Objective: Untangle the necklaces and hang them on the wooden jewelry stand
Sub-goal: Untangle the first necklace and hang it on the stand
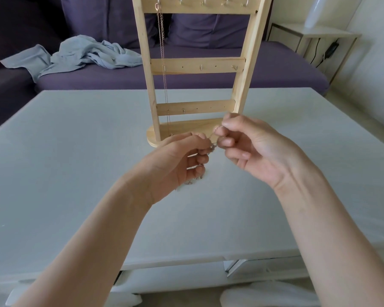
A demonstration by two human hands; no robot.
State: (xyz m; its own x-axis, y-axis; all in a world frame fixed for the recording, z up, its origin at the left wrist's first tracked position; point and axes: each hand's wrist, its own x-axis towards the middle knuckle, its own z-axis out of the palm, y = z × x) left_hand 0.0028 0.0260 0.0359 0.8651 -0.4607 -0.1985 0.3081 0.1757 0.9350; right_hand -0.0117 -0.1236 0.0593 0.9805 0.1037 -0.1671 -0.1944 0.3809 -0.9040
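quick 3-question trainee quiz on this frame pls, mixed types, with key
1. True or false: one chain already hangs from the stand.
2. What do the left hand and right hand do with the tangle?
A. Both pinch it above the table
B. Only the left touches it
C. Both press it flat on the table
3. Fill in: the chain hangs from a hook on the stand's ____ bar.

Key: 1 true; 2 A; 3 top
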